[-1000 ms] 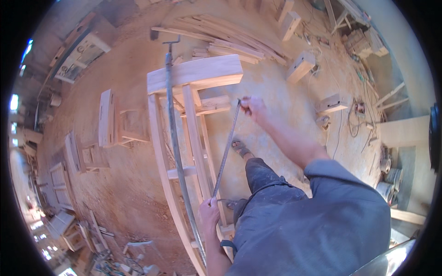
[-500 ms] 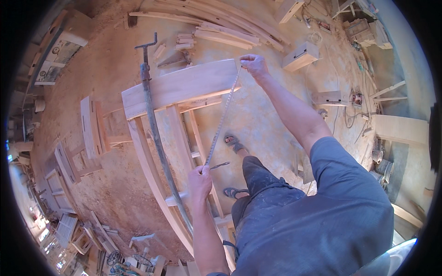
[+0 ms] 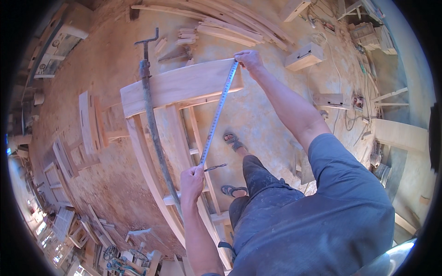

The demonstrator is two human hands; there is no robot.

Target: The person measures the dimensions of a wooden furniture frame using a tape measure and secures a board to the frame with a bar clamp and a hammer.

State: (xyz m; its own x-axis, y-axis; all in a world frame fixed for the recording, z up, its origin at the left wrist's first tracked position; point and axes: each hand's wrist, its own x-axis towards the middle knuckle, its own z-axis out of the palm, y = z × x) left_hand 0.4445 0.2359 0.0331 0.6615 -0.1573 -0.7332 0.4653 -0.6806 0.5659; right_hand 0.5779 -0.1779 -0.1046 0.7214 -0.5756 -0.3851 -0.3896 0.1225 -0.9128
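The measuring tape is bluish white, ticked with dark markings. The wide end board is pale pinkish tan with faint grain; the bar clamp is dark grey. The shirt is slate blue, the trousers darker navy with pale smudges, the sandals grey. The floor mottles tan with bluish grey.

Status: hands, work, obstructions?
Right hand pinching narrow bluish-white measuring tape at pale wooden slab's right corner. Left hand closed on tape's lower stretch. Tape straight between hands. Long grey metal bar clamp crosses slab, clear of tape.
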